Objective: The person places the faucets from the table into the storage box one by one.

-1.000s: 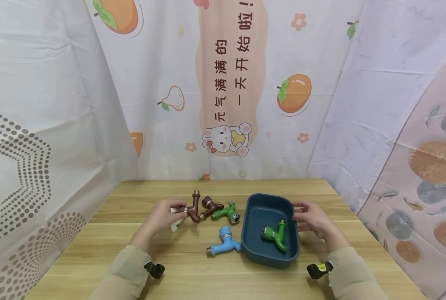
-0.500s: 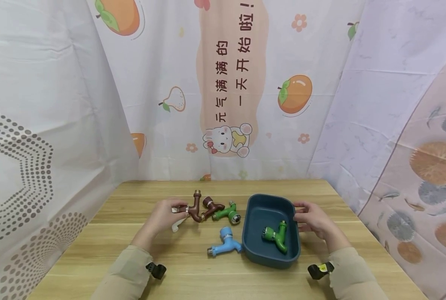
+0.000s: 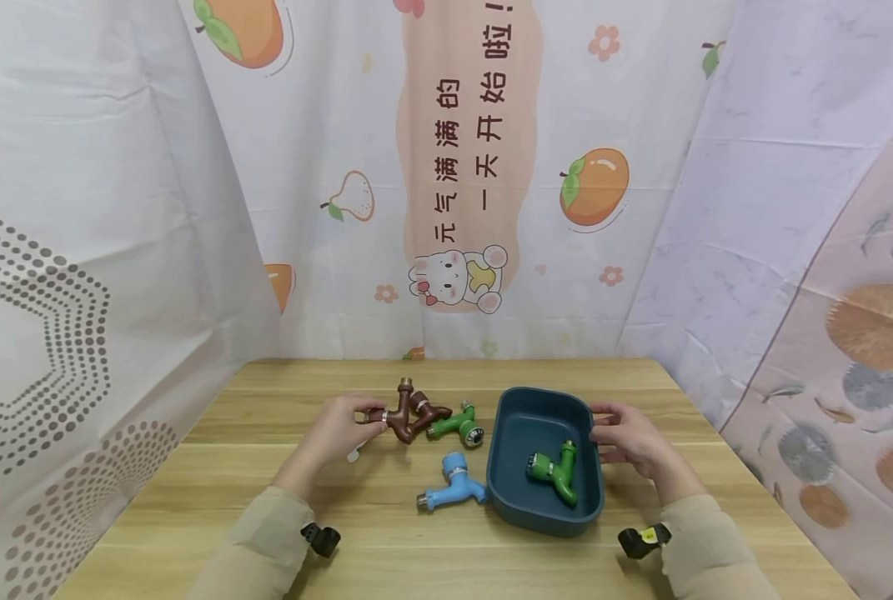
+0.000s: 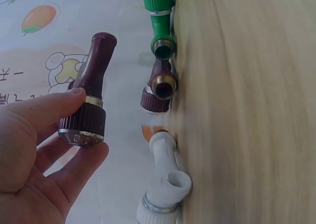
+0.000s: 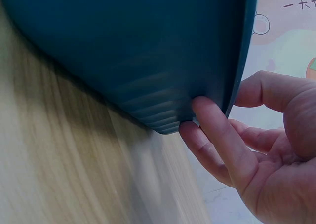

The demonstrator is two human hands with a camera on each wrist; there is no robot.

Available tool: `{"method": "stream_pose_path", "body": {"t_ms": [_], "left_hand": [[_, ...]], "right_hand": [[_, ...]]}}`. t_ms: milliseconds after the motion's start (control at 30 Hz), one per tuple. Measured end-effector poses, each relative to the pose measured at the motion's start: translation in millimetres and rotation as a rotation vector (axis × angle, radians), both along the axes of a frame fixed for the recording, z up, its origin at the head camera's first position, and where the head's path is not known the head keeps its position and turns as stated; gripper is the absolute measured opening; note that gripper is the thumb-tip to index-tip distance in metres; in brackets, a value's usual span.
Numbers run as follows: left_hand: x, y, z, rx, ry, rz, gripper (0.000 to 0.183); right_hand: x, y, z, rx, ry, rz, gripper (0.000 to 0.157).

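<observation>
My left hand (image 3: 347, 429) holds a dark brown faucet (image 3: 399, 421) by its ribbed knob, raised over the table. In the left wrist view, thumb and fingers pinch that knob, and the spout points up and away from the palm. A white faucet (image 4: 165, 184) lies below, mostly hidden by the hand in the head view. My right hand (image 3: 629, 437) grips the right rim of a dark blue bin (image 3: 508, 467); fingertips (image 5: 202, 105) press its outer wall in the right wrist view. Inside the bin lies a green faucet (image 3: 561, 475).
On the wooden table (image 3: 386, 550), a second brown faucet (image 3: 429, 410) and another green faucet (image 3: 457, 425) lie between the left hand and the bin. A light blue faucet (image 3: 455, 483) lies against the bin's left side. Printed curtains (image 3: 326, 292) enclose the table.
My left hand has moved slightly right with the brown faucet, which now overlaps the second brown faucet in the head view. The right hand and the bin have stayed in place.
</observation>
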State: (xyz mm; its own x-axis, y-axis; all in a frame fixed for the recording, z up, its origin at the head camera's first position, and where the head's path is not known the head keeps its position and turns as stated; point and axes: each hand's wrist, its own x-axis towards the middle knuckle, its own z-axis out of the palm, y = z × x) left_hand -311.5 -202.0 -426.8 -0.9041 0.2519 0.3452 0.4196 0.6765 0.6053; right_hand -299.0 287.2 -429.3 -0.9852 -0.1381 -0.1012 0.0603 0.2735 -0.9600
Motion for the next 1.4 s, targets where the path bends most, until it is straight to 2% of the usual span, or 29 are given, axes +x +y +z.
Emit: {"method": "stream_pose_path", "body": {"t_ms": [167, 433, 633, 967, 1400], "left_hand": [[-1.6, 3.6, 1.8, -0.014, 0.014, -0.003, 0.027], [-1.5, 13.8, 7.1, -0.020, -0.014, 0.004, 0.031], [-2.1, 22.4, 11.8, -0.015, 0.003, 0.001, 0.030], [-6.3, 31.4, 12.0, 0.006, 0.025, -0.045, 0.029], [-10.3, 46.3, 13.9, 0.010, 0.031, -0.061, 0.030]], "right_hand": [[-0.6, 1.5, 0.0, 0.004, 0.005, 0.007, 0.063], [-2.1, 2.4, -0.9, 0.002, 0.008, 0.011, 0.062], [-2.0, 1.7, -1.9, -0.002, 0.002, 0.010, 0.061], [-1.6, 1.9, -2.4, -0.006, -0.001, 0.012, 0.062], [-1.3, 1.2, -1.5, -0.001, -0.002, 0.006, 0.060]]}}
